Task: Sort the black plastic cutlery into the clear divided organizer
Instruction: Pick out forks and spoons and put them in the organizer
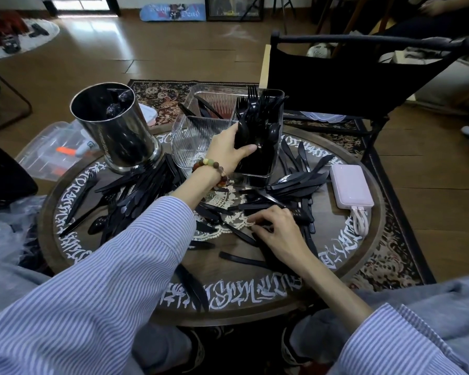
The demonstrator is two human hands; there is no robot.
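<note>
Cutlery [136, 196] mostly unsorted, heaped on table [363, 255] left and right of organizer [190, 139]. Left hand [228, 150] grips a spoon bunch at the full right compartment; right hand [279, 228] fingers curled, picking loose pieces. Roughly half done.

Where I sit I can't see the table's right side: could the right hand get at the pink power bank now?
Probably yes. The right hand rests on loose cutlery near the power bank, with only flat pieces lying between.

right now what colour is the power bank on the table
Pale pink power bank, seen in the head view.
</note>
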